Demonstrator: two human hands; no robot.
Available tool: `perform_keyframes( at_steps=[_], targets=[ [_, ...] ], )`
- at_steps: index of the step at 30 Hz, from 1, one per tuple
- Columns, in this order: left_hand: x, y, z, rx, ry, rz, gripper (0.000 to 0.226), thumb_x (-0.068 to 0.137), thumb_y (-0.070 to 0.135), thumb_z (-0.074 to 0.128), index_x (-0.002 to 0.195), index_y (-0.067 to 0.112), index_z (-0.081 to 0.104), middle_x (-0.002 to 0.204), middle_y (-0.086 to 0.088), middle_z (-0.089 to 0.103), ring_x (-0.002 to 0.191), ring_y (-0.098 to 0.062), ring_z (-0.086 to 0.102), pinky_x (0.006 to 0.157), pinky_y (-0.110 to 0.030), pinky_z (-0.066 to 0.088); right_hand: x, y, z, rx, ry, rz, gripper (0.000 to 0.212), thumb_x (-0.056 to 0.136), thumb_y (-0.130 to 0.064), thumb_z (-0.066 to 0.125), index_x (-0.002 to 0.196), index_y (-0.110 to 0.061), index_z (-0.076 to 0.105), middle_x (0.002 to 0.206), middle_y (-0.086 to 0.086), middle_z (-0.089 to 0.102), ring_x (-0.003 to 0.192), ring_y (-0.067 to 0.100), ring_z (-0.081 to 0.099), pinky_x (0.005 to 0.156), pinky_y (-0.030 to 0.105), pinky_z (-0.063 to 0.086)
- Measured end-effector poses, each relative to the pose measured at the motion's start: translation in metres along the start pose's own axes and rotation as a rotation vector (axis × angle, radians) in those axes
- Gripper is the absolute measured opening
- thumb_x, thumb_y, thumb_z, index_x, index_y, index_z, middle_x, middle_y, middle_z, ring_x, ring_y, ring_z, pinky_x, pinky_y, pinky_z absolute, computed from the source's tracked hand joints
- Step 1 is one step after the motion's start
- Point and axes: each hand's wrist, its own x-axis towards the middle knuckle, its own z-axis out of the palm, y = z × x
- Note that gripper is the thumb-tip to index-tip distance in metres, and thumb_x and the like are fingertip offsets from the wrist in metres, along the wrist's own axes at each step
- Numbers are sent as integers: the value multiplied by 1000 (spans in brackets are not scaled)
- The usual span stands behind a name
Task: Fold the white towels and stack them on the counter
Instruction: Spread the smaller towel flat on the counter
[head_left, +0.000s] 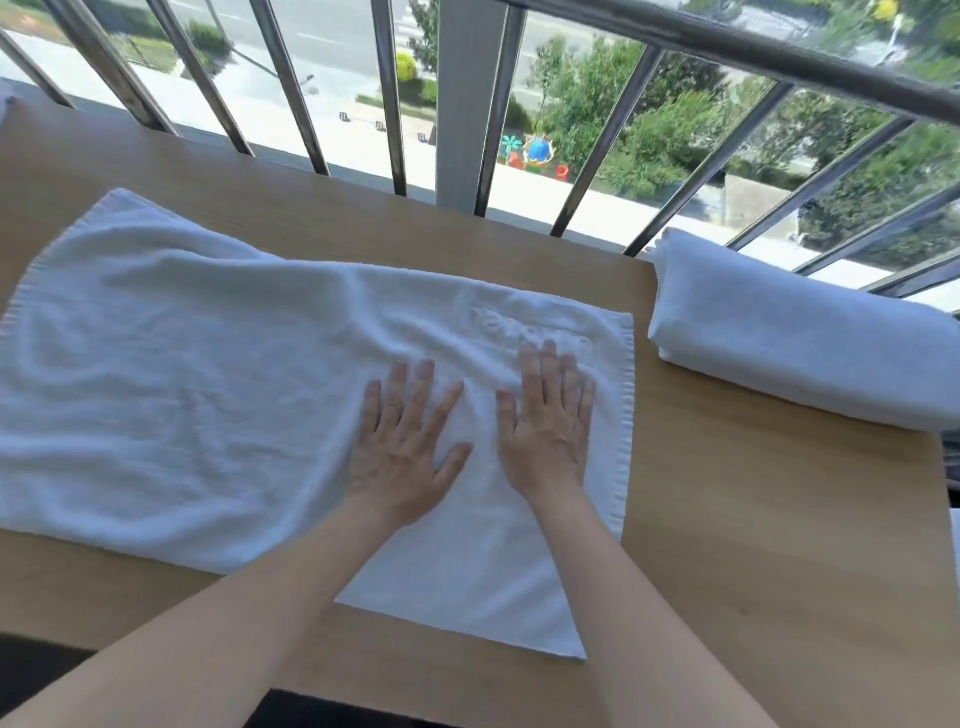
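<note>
Two bare forearms reach over the wooden desk (753, 519), the left hand (402, 447) and right hand (545, 431) pressing flat, fingers spread, on a white towel (182, 395) spread across it; a folded towel (800, 338) lies at the desk's right end, beside the metal railing (613, 140).

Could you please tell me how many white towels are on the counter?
2: a spread towel in the middle and a folded towel on the right. A white sliver at the right edge may be another.
</note>
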Motion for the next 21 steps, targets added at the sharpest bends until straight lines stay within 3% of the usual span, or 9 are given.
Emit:
perform_keyframes(
  at_steps=[3, 7, 10, 14, 19, 21],
  targets=[
    [-1, 2, 1, 19, -15, -14, 73, 95, 62, 23, 160, 29, 15, 168, -6, -1, 154, -31, -5, 123, -54, 3, 22, 5, 3, -72, -118, -144, 59, 103, -52, 19, 158, -37, 4, 167, -5, -6, 153, 19, -13, 122, 45, -10],
    [6, -12, -7, -31, 67, -86, 69, 96, 57, 28, 158, 25, 27, 167, -7, 12, 154, -31, 6, 123, -52, 8, 38, 21, 3, -89, -102, 26, 62, 102, -53, 20, 158, -36, 2, 167, -5, -10, 152, 19, -16, 122, 44, -9],
    [11, -25, -12, 10, 8, -199, 74, 94, 61, 20, 160, 28, 11, 168, -7, -1, 154, -32, -4, 123, -53, 1, 46, 5, 3, -78, -68, 27, 64, 102, -54, 22, 159, -33, 0, 167, 0, -9, 152, 23, -15, 121, 46, -14],
    [0, -13, -7, 21, -39, -192, 77, 94, 64, 14, 160, 25, -2, 167, -8, -11, 153, -33, -13, 123, -54, 0, 68, -36, 3, -43, -65, -184, 60, 104, -49, 25, 159, -32, 5, 167, -1, -4, 153, 22, -10, 120, 42, -18],
    [-3, -17, -7, -46, 9, -165, 70, 97, 56, 23, 159, 23, 21, 167, -7, 7, 154, -31, 3, 123, -50, 5, 81, -52, 14, -117, -177, -280, 60, 105, -49, 17, 158, -33, -3, 166, -3, -11, 152, 20, -16, 121, 46, -14],
    [14, -35, -11, -76, 34, -204, 71, 96, 56, 23, 159, 23, 22, 167, -4, 6, 154, -28, 3, 124, -46, 3, 74, -47, 19, -124, -151, -277, 60, 104, -49, 17, 159, -33, -1, 166, -2, -10, 152, 20, -15, 122, 47, -10]
  ],
)
